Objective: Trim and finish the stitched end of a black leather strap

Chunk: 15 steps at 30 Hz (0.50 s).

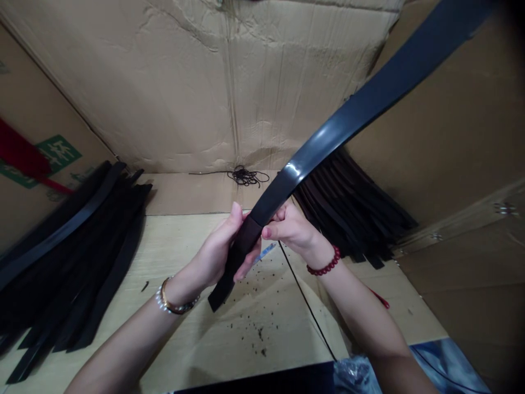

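Observation:
Both hands hold a long, glossy black belt strap (328, 139) that curves up to the top right and out of the picture. Its lower end is matte and hangs below my hands. My left hand (217, 246) wraps around this matte section, and a gold and pearl bracelet sits on that wrist. My right hand (291, 227) pinches the strap just above, where matte meets gloss, and wears a red beaded bracelet. Part of the strap is hidden by my fingers.
A heap of black straps (77, 257) lies at the left, and dark brown straps (348, 210) hang at the right. Cardboard walls surround a pale board (262, 323) scattered with dark crumbs. A tangled black cord (244, 176) lies at the back.

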### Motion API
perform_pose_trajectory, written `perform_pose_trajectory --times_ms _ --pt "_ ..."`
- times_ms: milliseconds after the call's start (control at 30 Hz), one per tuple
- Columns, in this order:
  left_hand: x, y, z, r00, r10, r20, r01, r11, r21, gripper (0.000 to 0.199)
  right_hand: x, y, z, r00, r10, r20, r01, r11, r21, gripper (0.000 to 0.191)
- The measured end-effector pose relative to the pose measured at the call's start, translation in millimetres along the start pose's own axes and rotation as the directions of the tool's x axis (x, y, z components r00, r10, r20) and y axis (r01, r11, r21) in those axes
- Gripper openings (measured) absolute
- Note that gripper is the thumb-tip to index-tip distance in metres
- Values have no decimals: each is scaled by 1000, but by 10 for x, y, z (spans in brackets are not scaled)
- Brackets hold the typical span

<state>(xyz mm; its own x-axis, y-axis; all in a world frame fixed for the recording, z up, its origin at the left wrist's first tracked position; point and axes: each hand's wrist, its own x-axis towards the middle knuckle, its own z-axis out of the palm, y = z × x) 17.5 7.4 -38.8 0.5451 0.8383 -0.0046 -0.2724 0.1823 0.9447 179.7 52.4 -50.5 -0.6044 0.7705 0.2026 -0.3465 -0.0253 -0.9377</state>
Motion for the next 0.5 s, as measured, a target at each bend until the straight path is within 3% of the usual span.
perform_pose_trajectory --times_ms 133,267,400,500 --pt "25 4 4 973 177 -146 -148 970 191 52 -21 -84 86 981 -58 -185 62 998 16 41" --pt "17 22 21 982 121 -144 -101 986 135 46 -30 -126 131 963 -64 -263 63 998 -13 42" --pt "-6 38 4 991 78 -105 -76 997 23 52 -20 -70 68 977 -20 -214 25 999 24 37" --pt "-15 54 -16 999 32 17 -31 998 -53 55 -10 -8 -8 996 33 -82 -27 996 82 39"
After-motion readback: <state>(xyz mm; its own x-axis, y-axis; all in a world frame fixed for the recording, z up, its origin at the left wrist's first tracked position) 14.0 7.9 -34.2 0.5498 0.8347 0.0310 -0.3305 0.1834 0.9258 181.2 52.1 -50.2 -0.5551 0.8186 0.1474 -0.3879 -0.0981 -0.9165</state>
